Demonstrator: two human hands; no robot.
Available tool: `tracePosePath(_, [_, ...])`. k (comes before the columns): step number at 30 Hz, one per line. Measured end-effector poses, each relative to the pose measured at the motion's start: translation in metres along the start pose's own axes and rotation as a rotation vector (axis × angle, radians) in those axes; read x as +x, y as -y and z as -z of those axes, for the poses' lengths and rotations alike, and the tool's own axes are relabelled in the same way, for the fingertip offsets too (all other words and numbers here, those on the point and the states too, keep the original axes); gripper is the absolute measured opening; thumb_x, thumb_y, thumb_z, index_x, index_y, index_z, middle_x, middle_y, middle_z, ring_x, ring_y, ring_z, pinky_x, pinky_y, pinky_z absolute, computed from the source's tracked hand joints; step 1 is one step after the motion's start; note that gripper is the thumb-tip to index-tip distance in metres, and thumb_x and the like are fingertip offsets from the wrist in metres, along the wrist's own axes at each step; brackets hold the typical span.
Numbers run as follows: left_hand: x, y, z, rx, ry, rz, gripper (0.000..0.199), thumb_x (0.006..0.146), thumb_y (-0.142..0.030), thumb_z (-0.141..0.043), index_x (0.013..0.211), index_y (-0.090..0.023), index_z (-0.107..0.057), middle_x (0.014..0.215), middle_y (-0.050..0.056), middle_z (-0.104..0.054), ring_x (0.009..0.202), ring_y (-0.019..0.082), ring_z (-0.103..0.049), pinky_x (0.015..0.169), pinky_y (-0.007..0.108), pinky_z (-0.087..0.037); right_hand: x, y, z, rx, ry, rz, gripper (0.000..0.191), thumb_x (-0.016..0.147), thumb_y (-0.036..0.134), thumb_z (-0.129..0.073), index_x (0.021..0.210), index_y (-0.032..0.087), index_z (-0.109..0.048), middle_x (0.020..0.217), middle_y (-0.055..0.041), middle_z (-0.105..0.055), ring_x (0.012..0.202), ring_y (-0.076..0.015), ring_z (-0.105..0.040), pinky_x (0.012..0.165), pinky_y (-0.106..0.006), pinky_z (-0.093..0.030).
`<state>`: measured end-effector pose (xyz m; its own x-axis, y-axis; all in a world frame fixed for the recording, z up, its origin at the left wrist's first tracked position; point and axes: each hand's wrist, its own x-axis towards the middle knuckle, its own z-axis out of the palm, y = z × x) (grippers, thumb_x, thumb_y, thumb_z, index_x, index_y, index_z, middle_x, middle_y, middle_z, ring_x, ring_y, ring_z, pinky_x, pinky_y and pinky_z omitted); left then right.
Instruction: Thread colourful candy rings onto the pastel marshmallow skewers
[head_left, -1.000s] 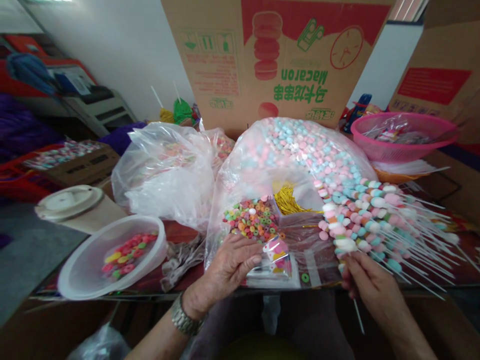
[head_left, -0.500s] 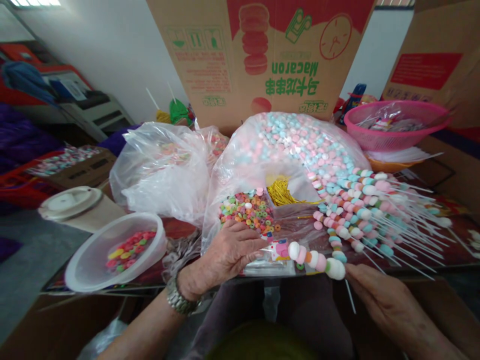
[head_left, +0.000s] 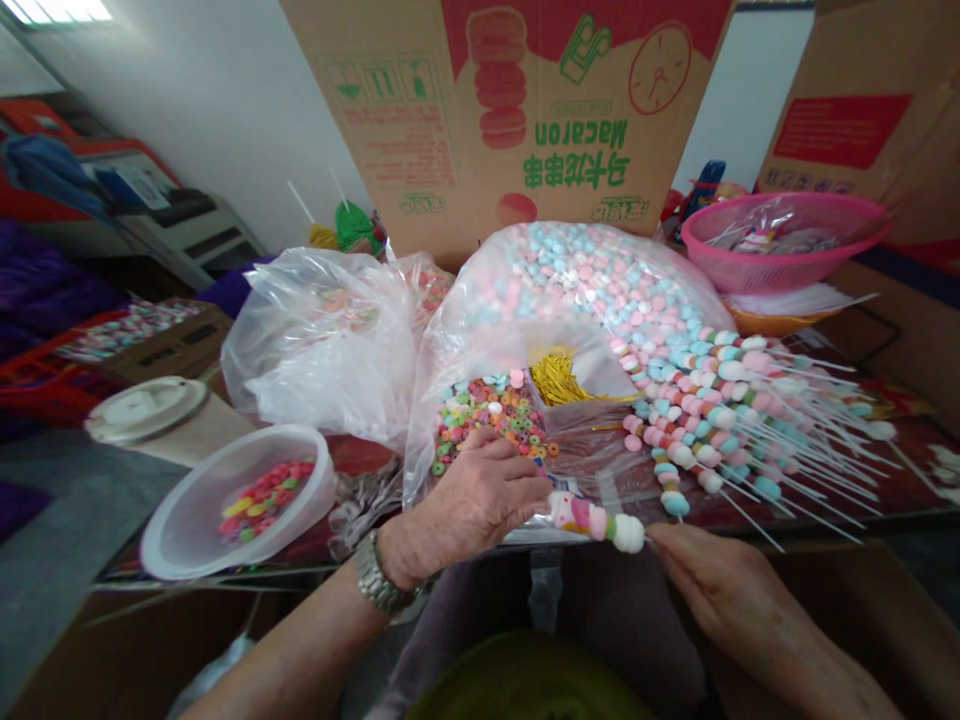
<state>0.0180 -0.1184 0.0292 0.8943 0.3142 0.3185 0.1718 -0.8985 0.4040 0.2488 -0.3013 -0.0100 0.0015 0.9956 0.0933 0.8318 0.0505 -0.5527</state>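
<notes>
A skewer of pink, white and green candies [head_left: 622,533] lies between my two hands, above the table's front edge. My right hand [head_left: 709,575] pinches its stick at the right end, fingers closed. A small printed plastic bag [head_left: 571,513] covers the skewer's left part. My left hand [head_left: 484,490], fingers bent together, grips the bag's far end, which is mostly hidden beneath it. Just beyond my left hand lie colourful candy rings [head_left: 495,415]. Gold twist ties [head_left: 559,378] sit in a compartment beside them. Several finished candy skewers [head_left: 720,420] are piled to the right.
A large clear bag of pastel marshmallows [head_left: 600,275] stands behind. To the left are a plastic bowl [head_left: 161,545] with candy rings, a lidded cup [head_left: 150,410] and another plastic bag [head_left: 315,350]. A pink basket [head_left: 787,270] and a cardboard box [head_left: 420,130] stand at the back.
The skewer and my right hand have moved left, toward my left hand. The printed bag now covers more of the candies. The view has shifted slightly.
</notes>
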Motion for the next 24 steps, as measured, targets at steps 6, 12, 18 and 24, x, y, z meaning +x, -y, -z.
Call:
tracePosePath(6, [-0.010, -0.017, -0.030, -0.513, -0.893, 0.486, 0.070, 0.072, -0.041, -0.071, 0.132, -0.029, -0.037, 0.135, 0.007, -0.046, 0.131, 0.027, -0.033, 0.106, 0.041, -0.028, 0.009, 0.021, -0.031, 0.359, -0.047, -0.102, 0.031, 0.093, 0.032, -0.037, 0.083, 0.021, -0.064, 0.070, -0.0014, -0.064, 0.064, -0.0142, -0.058, 0.058, -0.021, -0.044])
tracePosePath(12, [0.011, -0.040, -0.046, -1.642, -0.745, 0.738, 0.047, 0.068, -0.042, -0.073, 0.106, -0.019, -0.058, 0.074, 0.001, -0.066, 0.068, 0.017, -0.063, 0.078, 0.038, -0.050, 0.021, 0.052, -0.058, 0.625, 0.049, -0.140, 0.032, 0.092, 0.036, -0.038, 0.070, 0.019, -0.054, 0.060, 0.0036, -0.051, 0.055, -0.0102, -0.045, 0.051, -0.019, -0.035])
tracePosePath(18, [0.022, -0.044, -0.061, -1.752, -0.750, 0.839, 0.035, 0.072, -0.049, -0.069, 0.069, -0.016, -0.057, 0.048, -0.005, -0.051, 0.049, 0.011, -0.054, 0.071, 0.034, -0.050, 0.038, 0.067, -0.069, 0.752, -0.036, -0.256, 0.034, 0.089, 0.038, -0.040, 0.060, 0.020, -0.044, 0.051, 0.0056, -0.041, 0.049, -0.0101, -0.040, 0.047, -0.020, -0.031])
tracePosePath(24, [0.011, -0.017, -0.039, -1.841, -0.652, 0.713, 0.051, 0.065, -0.042, -0.077, 0.108, -0.021, -0.057, 0.090, 0.004, -0.068, 0.079, 0.020, -0.065, 0.075, 0.036, -0.050, 0.034, 0.057, -0.070, 0.756, 0.063, -0.291, 0.037, 0.090, 0.041, -0.040, 0.060, 0.020, -0.045, 0.049, 0.0056, -0.043, 0.049, -0.0100, -0.043, 0.049, -0.020, -0.034])
